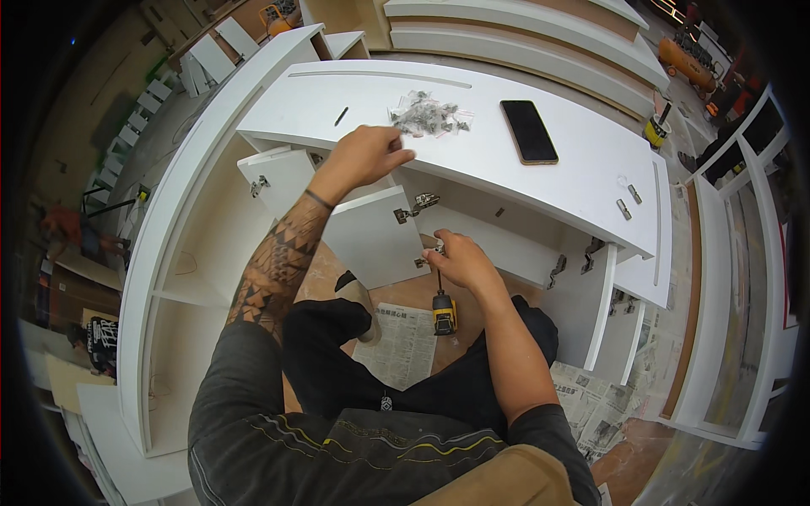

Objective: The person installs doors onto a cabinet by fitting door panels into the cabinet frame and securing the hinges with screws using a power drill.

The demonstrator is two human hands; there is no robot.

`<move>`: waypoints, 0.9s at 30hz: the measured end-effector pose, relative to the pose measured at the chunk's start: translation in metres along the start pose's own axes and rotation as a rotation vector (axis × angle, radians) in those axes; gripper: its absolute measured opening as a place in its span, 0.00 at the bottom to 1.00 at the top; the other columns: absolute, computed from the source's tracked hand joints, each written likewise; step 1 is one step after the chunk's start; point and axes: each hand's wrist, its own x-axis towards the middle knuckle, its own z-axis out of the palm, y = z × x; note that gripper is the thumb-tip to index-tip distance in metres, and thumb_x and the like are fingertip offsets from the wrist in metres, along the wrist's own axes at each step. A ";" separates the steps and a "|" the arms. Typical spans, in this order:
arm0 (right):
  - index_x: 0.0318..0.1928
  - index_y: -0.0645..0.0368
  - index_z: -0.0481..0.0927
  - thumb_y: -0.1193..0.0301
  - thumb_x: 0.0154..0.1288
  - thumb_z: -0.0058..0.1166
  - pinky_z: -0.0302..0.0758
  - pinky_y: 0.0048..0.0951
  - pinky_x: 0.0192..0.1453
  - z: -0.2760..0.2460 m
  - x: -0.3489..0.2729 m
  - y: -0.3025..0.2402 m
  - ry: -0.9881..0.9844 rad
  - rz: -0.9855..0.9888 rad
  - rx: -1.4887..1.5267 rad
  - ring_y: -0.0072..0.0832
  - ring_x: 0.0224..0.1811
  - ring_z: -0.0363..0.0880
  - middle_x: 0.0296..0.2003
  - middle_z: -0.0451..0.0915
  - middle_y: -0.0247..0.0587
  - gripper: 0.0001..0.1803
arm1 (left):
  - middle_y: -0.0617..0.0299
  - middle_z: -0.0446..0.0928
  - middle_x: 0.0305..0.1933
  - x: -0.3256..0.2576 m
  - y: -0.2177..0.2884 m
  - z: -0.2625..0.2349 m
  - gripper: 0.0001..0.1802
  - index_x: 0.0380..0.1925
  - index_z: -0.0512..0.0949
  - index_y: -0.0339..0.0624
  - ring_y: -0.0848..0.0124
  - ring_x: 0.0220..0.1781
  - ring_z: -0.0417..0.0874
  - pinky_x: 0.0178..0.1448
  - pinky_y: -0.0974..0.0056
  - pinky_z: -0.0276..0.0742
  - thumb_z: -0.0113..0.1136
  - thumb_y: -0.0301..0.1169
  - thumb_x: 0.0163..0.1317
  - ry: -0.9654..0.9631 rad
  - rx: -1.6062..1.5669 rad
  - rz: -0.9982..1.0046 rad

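My left hand [369, 157] is raised over the front edge of the white cabinet top [321, 101], fingers curled together. Whatever they hold, if anything, is hidden. Just beyond it lies a heap of small metal parts in clear bags [430, 115]. Lower down, the fingers of my right hand [466, 263] close on a metal hinge at the lower inner edge of a white cabinet door [363, 236]. Higher on that same door another hinge [417, 207] sticks out. Below my right hand, a yellow and black cordless drill [445, 314] rests between my legs.
A phone [529, 131] and a short dark bit [342, 116] lie on the cabinet top, with loose metal pieces [624, 209] at its right. An open door [591, 295] juts out at right. Newspaper [401, 346] covers part of the floor. A person [67, 228] is at far left.
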 end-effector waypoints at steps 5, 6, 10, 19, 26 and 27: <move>0.61 0.68 0.79 0.55 0.70 0.62 0.79 0.51 0.63 0.013 0.004 0.010 -0.004 -0.012 0.001 0.58 0.58 0.83 0.51 0.84 0.68 0.31 | 0.48 0.87 0.38 0.061 0.039 0.042 0.24 0.40 0.84 0.37 0.51 0.41 0.89 0.48 0.52 0.83 0.70 0.50 0.64 0.235 0.037 -0.027; 0.61 0.68 0.79 0.55 0.70 0.62 0.79 0.51 0.63 0.014 0.004 0.006 0.006 -0.006 0.004 0.58 0.58 0.83 0.51 0.84 0.68 0.31 | 0.48 0.87 0.38 0.069 0.030 0.052 0.23 0.40 0.84 0.37 0.51 0.41 0.89 0.48 0.52 0.83 0.70 0.49 0.65 0.246 0.059 -0.075; 0.61 0.69 0.80 0.55 0.69 0.63 0.80 0.50 0.61 0.000 0.001 -0.007 0.003 0.017 0.068 0.58 0.53 0.86 0.48 0.86 0.65 0.31 | 0.51 0.88 0.37 0.086 -0.008 0.050 0.19 0.40 0.86 0.37 0.57 0.40 0.90 0.48 0.56 0.83 0.69 0.45 0.67 0.267 -0.156 -0.167; 0.65 0.69 0.76 0.59 0.70 0.65 0.83 0.41 0.54 -0.021 0.006 -0.002 0.409 -0.077 0.717 0.41 0.46 0.89 0.46 0.88 0.53 0.32 | 0.68 0.83 0.36 0.016 0.050 0.019 0.12 0.46 0.85 0.34 0.79 0.35 0.79 0.42 0.72 0.78 0.63 0.33 0.74 0.041 -0.789 -0.048; 0.60 0.68 0.77 0.71 0.76 0.62 0.88 0.28 0.52 -0.019 0.004 -0.011 0.086 -0.215 1.567 0.29 0.47 0.87 0.46 0.85 0.45 0.19 | 0.63 0.85 0.40 -0.072 0.074 0.047 0.14 0.47 0.84 0.34 0.78 0.37 0.82 0.45 0.71 0.81 0.65 0.36 0.74 -0.159 -0.918 -0.147; 0.58 0.70 0.77 0.74 0.75 0.62 0.88 0.24 0.49 -0.015 0.002 -0.013 0.108 -0.189 1.565 0.28 0.45 0.87 0.46 0.85 0.45 0.17 | 0.65 0.84 0.37 -0.077 0.073 0.048 0.12 0.46 0.84 0.35 0.80 0.36 0.82 0.42 0.72 0.80 0.65 0.34 0.74 -0.117 -0.937 -0.192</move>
